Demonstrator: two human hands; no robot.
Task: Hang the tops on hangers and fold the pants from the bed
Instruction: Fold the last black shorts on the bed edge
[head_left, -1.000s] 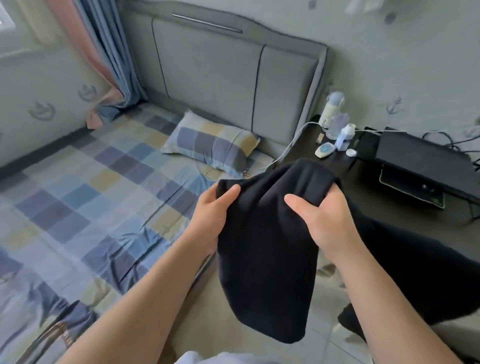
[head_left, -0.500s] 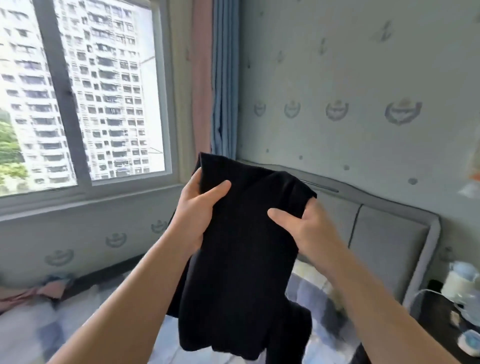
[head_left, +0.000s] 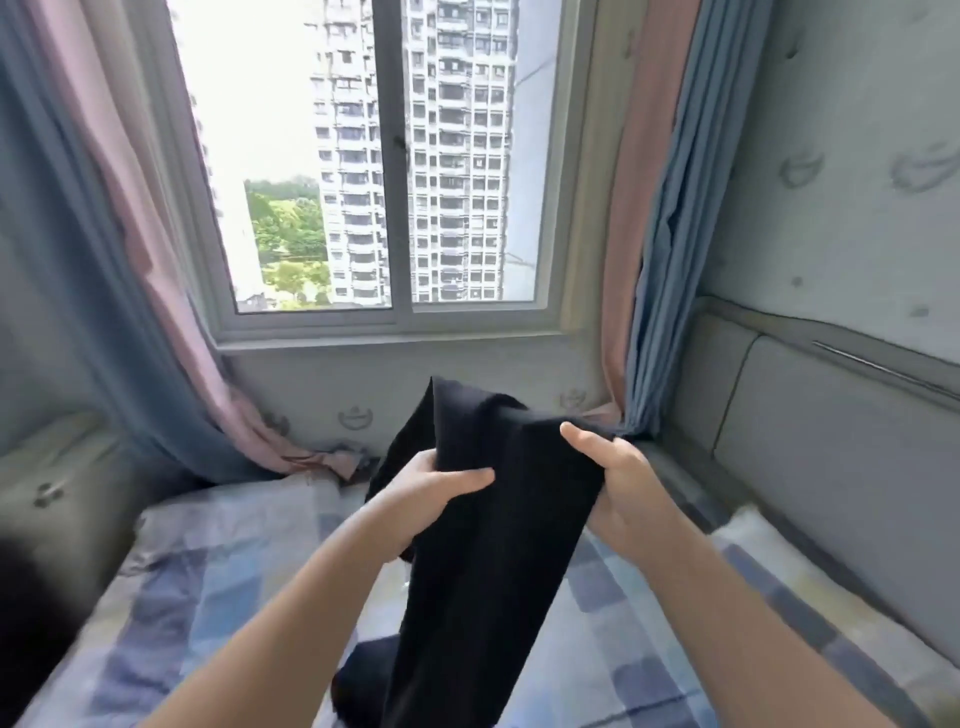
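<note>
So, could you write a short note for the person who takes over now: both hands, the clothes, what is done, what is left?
Left hand and right hand each grip the top edge of one black garment, held up above the bed.
Done: no folded or hung piece is in view.
Left: tell if it is a top or pants, then hang or fold it.

One black garment (head_left: 493, 561), one window (head_left: 397, 208), one bed (head_left: 208, 597)
</note>
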